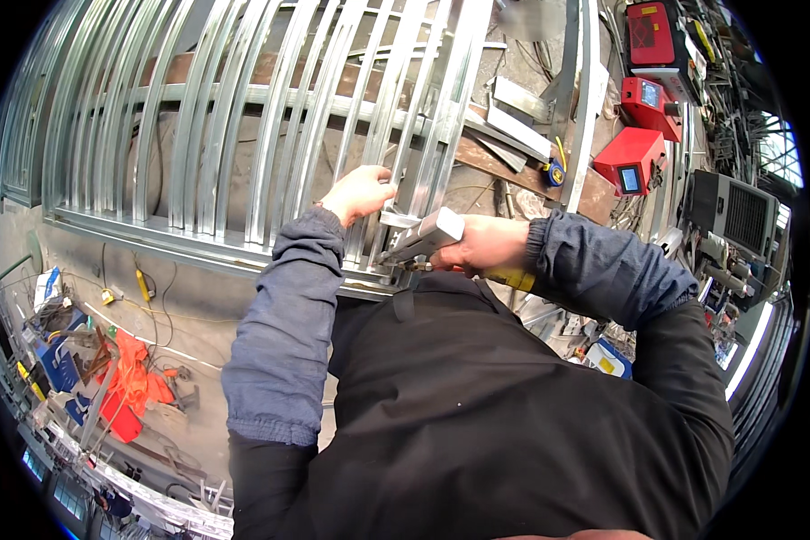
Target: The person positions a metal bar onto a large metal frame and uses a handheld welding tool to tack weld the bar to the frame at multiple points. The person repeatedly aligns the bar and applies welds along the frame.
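A frame of shiny metal slats (274,135) lies in front of me, the slats running away from a bottom rail (184,236). My left hand (360,195) is closed, its fingers and thumb curled at one slat near the frame's right end. My right hand (488,243) is wrapped around a hand-held tool (430,236) with a grey, boxy metal body. The tool's front end points left, down to where the slats meet the bottom rail. Its exact kind does not show. A yellow part (516,279) shows below my right wrist.
Beyond my right hand lie metal offcuts (520,99) and a blue tape measure (554,172). Red machines with screens (633,162) stand at the right, near a grey vented unit (735,214). Orange cloth (135,378), cables and a blue box (58,360) are on the floor at left.
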`<state>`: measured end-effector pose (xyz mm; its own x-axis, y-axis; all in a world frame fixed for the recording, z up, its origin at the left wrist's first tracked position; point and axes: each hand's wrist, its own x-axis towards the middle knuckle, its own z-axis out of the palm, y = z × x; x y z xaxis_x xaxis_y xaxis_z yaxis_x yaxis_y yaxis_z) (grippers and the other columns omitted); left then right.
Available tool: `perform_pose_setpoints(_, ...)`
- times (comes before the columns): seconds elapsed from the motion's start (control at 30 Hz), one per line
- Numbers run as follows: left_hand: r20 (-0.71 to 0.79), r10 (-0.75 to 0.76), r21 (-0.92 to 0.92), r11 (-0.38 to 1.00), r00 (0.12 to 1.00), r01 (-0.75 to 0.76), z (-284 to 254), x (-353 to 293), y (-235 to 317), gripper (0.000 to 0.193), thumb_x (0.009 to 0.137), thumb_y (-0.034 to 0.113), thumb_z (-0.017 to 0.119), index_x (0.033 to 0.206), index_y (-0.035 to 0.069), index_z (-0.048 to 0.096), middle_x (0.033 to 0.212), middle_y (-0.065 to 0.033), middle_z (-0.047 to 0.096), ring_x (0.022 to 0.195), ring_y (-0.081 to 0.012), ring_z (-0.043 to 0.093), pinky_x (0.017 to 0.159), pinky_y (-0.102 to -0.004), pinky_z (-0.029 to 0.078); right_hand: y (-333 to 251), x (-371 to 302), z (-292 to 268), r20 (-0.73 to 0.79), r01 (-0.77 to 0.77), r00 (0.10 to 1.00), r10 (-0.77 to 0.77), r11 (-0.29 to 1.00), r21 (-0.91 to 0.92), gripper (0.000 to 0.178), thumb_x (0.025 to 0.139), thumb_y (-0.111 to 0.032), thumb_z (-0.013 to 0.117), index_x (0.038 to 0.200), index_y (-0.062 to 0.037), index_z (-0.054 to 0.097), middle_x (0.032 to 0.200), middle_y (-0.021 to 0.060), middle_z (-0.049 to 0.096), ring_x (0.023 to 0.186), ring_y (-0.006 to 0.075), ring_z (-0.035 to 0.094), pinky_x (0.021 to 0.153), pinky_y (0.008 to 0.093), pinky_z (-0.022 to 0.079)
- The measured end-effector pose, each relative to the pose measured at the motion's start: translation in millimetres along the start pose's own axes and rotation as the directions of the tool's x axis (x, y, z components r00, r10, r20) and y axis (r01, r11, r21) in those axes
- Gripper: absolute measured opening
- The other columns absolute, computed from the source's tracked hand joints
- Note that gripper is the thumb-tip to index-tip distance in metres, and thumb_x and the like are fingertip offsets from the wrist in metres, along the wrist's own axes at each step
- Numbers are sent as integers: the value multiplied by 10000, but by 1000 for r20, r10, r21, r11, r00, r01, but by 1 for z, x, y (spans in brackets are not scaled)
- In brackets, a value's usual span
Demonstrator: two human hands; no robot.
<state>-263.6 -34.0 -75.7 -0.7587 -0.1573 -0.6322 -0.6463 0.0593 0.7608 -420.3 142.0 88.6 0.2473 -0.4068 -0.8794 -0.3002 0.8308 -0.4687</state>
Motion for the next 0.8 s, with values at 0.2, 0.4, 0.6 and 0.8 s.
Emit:
perform_pose_setpoints(0.2,25,52,68,996,998,-54,-6,1,-1,622,938,262,675,1441,-100,611,1425,-282,674,1336,-352,658,1146,-393,496,3,15,-1,25,-19,1000,18,998,66,272,1007,-309,698,1060,-45,739,831,32,689,725,132,664,657,331,583)
perform_pose_setpoints(0.4,30,44,46,998,999,-45,-7,2,-3,637,936,275,670,1451,-95,606,1429,-284,671,1340,-348,657,1142,-386,499,3,24,-4,38,-3,999,1,999,50,281,1006,-314,708,1086,-47,743,873,33,711,777,139,670,687,323,579)
perform_pose_setpoints(0.6,36,37,64,997,999,-39,-8,5,-4,633,909,275,657,1445,-60,626,1443,-275,661,1359,-364,643,1148,-397,490,3,29,-3,49,-28,998,26,999,41,272,1014,-304,702,1106,-52,744,901,27,727,790,131,672,695,317,576)
perform_pose_setpoints(0.8,33,47,87,995,998,-50,-7,6,-5,652,911,271,667,1465,-68,608,1450,-266,661,1352,-349,647,1153,-391,489,-7,26,-9,88,-76,993,76,997,3,323,1023,-249,701,1272,-44,677,990,47,734,854,135,689,756,320,600)
